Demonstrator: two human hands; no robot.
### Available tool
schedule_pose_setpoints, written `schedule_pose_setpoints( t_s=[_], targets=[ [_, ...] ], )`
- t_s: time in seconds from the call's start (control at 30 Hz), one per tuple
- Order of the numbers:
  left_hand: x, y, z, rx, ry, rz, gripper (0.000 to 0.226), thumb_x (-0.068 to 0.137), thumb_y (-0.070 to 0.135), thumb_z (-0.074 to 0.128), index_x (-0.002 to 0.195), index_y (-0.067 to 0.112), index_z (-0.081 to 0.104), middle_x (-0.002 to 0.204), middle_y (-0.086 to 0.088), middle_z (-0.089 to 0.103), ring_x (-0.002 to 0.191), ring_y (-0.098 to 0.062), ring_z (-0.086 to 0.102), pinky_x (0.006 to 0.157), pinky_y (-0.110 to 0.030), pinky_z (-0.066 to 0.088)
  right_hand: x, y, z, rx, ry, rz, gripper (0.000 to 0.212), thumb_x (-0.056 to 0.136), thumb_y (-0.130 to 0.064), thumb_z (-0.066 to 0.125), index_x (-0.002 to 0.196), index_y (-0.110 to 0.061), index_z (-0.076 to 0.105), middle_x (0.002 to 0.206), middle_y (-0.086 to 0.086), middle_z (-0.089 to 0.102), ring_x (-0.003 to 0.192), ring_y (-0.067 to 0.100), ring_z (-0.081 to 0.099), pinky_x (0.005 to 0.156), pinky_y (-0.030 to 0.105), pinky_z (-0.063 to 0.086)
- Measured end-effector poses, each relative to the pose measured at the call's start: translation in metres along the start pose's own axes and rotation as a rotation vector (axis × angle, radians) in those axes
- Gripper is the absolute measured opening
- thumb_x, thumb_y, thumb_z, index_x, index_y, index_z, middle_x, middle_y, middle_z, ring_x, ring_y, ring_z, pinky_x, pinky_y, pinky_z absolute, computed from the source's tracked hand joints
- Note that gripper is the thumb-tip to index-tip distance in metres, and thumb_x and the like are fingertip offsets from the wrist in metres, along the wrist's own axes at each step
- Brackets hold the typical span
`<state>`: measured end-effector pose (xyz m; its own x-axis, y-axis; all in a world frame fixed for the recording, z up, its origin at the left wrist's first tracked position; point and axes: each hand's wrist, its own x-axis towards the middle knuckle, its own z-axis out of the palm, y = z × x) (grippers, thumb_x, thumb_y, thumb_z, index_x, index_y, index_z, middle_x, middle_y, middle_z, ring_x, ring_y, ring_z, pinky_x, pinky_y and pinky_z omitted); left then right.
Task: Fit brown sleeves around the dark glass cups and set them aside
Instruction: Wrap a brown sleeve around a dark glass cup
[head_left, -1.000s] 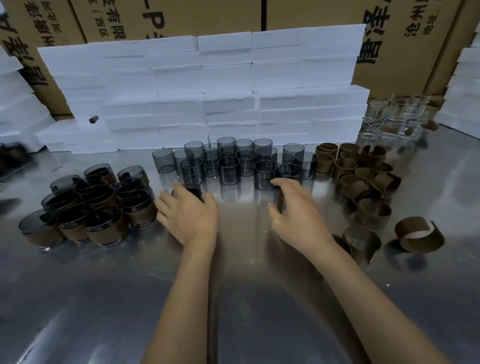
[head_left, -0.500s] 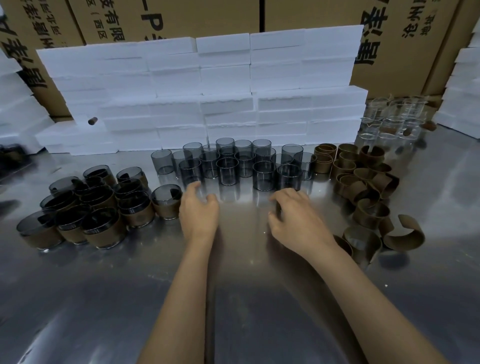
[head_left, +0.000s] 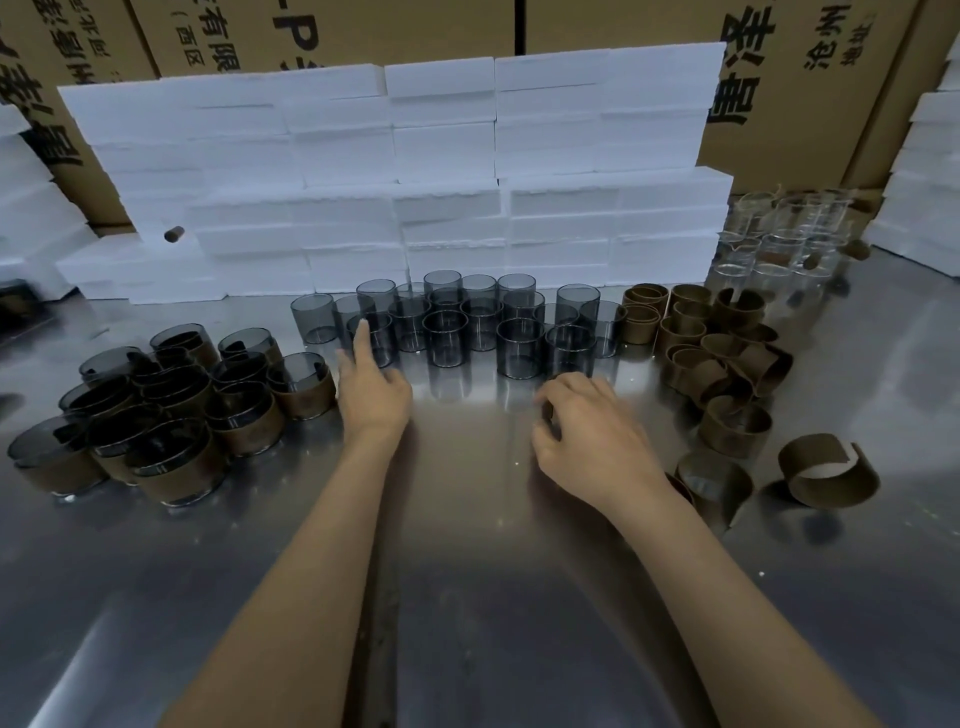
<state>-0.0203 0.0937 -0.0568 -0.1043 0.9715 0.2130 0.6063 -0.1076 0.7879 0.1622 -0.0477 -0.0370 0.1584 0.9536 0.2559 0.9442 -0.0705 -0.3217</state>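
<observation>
Head view, sole view.

Finished stock: a cluster of dark glass cups already wearing brown sleeves (head_left: 156, 410), left side of the reflective metal worktop (head_left: 467, 597), packed rim to rim. The sleeved cup at the right edge of that cluster (head_left: 304, 387) stands just beside the left wrist.

Unfinished stock: a block of bare smoky dark glass cups (head_left: 457, 322), upright, centre rear, in front of a wall of white foam blocks (head_left: 395, 171). Roughly a score by eye; exact count uncertain where they overlap.

Supplies: a heap of curled brown paper-like sleeves (head_left: 711, 343) to the right; one loose open sleeve (head_left: 826, 470) lies apart at the near right edge.

Hands: left hand (head_left: 371, 389) empty, fingers extended, one fingertip touching the front-left bare cup (head_left: 374, 340). Right hand (head_left: 587, 431) loosely curled over the worktop, holding nothing visible.

Other: clear glass vessels (head_left: 779, 234) at rear right; printed cardboard cartons (head_left: 805, 78) behind.

Progress, as judged: somewhat under half done; no cup in hand, the next bare cup about to be picked.
</observation>
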Motion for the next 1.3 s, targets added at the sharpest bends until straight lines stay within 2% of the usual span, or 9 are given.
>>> schedule_pose_setpoints(
  t_s=[0.13,0.23,0.33,0.53,0.67,0.77,0.97,1.1,1.3],
  targets=[
    [0.01,0.002,0.001,0.094,-0.065,-0.004,0.061,0.107,0.012,0.042,0.161,0.033,0.023,0.17,-0.022,-0.001,0.141,-0.043,0.042,0.117,-0.055,0.034,0.0,-0.001,0.001,0.01,-0.003,-0.012,0.032,0.1,-0.024,0.048,0.13,-0.016,0.057,0.13,0.001,0.054,0.12,0.019,0.045,0.101,0.036,0.043],
    [0.011,0.002,0.004,0.07,0.007,0.035,0.04,0.106,0.012,0.046,0.144,0.02,0.042,0.164,-0.023,0.02,0.134,-0.043,0.047,0.106,-0.052,0.043,0.0,-0.002,0.001,0.009,0.007,-0.021,0.031,0.101,-0.025,0.048,0.128,-0.016,0.058,0.129,0.0,0.054,0.119,0.019,0.045,0.1,0.035,0.042],
    [0.007,0.0,0.004,0.015,0.096,0.097,0.023,0.103,0.014,0.053,0.125,0.009,0.05,0.137,-0.017,0.05,0.114,-0.033,0.053,0.09,-0.04,0.041,0.0,-0.001,0.001,0.01,0.013,-0.021,0.03,0.1,-0.025,0.048,0.127,-0.016,0.059,0.128,0.0,0.054,0.119,0.019,0.045,0.1,0.035,0.042],
    [-0.015,0.002,-0.001,-0.217,0.164,0.145,0.031,0.094,0.024,0.072,0.114,0.018,0.049,0.117,-0.003,0.055,0.111,-0.023,0.053,0.089,-0.029,0.037,0.003,0.0,0.005,0.081,0.043,-0.038,0.034,0.101,-0.027,0.05,0.133,-0.019,0.058,0.133,-0.001,0.056,0.122,0.018,0.047,0.101,0.034,0.041],
    [-0.046,0.031,0.0,-0.44,0.123,0.194,0.066,0.079,0.033,0.088,0.128,0.028,0.044,0.11,0.014,0.057,0.1,0.001,0.056,0.084,-0.016,0.043,0.006,-0.004,0.002,0.524,0.218,0.065,0.047,0.1,-0.052,0.052,0.14,-0.027,0.052,0.127,-0.008,0.061,0.117,0.01,0.054,0.093,0.029,0.045],
    [-0.063,0.065,0.003,-0.516,0.097,0.292,0.054,0.073,0.035,0.091,0.112,0.033,0.054,0.105,0.019,0.062,0.099,0.0,0.061,0.086,-0.02,0.049,0.01,-0.008,-0.006,0.899,0.288,0.178,0.052,0.095,-0.063,0.054,0.137,-0.032,0.05,0.119,-0.013,0.063,0.104,0.004,0.061,0.084,0.022,0.048],
    [-0.098,0.091,0.02,-0.93,-0.187,0.188,0.032,0.08,0.036,0.078,0.104,0.021,0.065,0.084,0.016,0.073,0.085,0.005,0.067,0.073,-0.008,0.047,0.009,-0.009,-0.016,1.285,0.11,0.211,0.081,0.072,-0.088,0.055,0.131,-0.033,0.059,0.121,-0.013,0.072,0.115,0.005,0.067,0.096,0.034,0.057],
    [-0.1,0.082,0.02,-0.898,-0.269,0.21,0.025,0.092,0.019,0.073,0.111,0.004,0.065,0.082,0.014,0.074,0.081,0.004,0.069,0.071,-0.007,0.048,0.009,-0.009,-0.019,1.401,0.081,0.258,0.076,0.072,-0.075,0.067,0.123,-0.019,0.067,0.113,0.003,0.077,0.107,0.02,0.073,0.093,0.044,0.06],
    [-0.1,0.073,0.01,-0.861,-0.305,0.227,0.036,0.087,0.03,0.067,0.104,-0.002,0.066,0.073,0.018,0.071,0.073,0.009,0.064,0.067,-0.005,0.045,0.005,-0.012,-0.02,1.388,-0.077,0.203,0.083,0.073,-0.081,0.066,0.12,-0.013,0.071,0.11,0.012,0.077,0.094,0.03,0.077,0.082,0.041,0.063]
  ],
)
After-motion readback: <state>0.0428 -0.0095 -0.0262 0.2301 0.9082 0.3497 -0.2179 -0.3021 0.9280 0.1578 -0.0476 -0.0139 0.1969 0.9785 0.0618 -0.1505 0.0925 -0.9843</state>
